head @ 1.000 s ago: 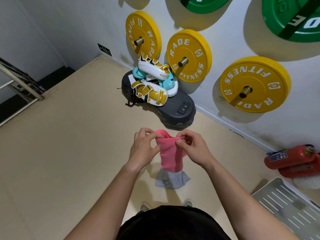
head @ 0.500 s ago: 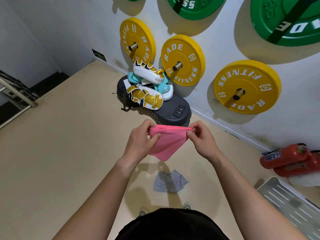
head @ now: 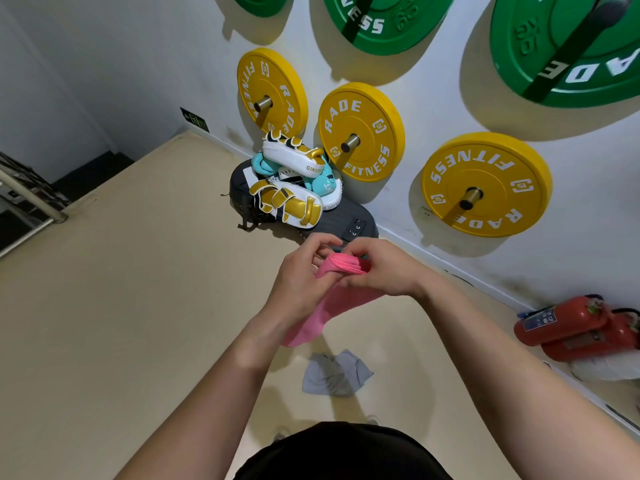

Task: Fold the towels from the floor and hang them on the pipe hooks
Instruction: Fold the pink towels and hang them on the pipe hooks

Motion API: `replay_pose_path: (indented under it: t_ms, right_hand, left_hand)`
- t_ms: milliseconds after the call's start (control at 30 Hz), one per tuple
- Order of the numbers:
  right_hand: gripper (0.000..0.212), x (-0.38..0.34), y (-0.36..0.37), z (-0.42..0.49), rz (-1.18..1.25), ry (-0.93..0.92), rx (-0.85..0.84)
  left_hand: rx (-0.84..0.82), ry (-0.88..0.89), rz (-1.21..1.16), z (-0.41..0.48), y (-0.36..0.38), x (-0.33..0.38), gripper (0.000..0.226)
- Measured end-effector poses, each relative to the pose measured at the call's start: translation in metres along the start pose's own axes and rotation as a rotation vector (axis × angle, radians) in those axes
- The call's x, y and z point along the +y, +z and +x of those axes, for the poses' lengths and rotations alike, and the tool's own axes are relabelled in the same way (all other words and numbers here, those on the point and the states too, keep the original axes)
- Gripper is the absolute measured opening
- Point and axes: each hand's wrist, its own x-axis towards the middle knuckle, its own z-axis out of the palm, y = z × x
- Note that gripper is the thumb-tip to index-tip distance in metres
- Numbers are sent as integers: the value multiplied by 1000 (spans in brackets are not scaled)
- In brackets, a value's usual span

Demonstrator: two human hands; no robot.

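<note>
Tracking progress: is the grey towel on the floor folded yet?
Not folded: the grey towel lies crumpled and creased in a loose heap on the floor.

Left grip [head: 298,285] and right grip [head: 384,268], curled, together.

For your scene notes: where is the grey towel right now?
In the head view, the grey towel lies crumpled on the floor below the pink towel.

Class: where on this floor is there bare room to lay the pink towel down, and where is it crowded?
The widest bare floor lies to the left, bordered by the railing and the pad pile. A narrower strip shows between the grey towel and the fire extinguishers. It is crowded along the foot of the wall, at the pad pile and the extinguishers.
</note>
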Motion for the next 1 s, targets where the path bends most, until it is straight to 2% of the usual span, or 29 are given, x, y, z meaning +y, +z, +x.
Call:
replay_pose_path:
  t_ms: [133, 333, 433, 567, 667, 900, 1000]
  right_hand:
    - [16, -13, -6, 9, -89, -50, -72]
    - [12, -34, -17, 14, -121, -116, -155]
    - [10, -42, -25, 19, -82, -140, -115]
    - [14, -46, -48, 24, -126, -147, 79]
    - [9, -27, -63, 23, -105, -83, 253]
    - [15, 55, -34, 7, -80, 292, 577]
    - [22, 69, -9, -4, -54, 397, 639]
  left_hand:
    - [21, -77, -128, -5, -5, -14, 47]
    - [-143, -301, -444, -17, -2, -41, 50]
    - [-207, -385, -411, -23, 6, -48, 41]
    - [-179, -422, -341, -28, 11, -61, 38]
    - [-166, -427, -295, -33, 2, -76, 37]
    - [-40, -526, -312, -33, -34, -101, 23]
    - [151, -557, -450, -30, -40, -108, 15]
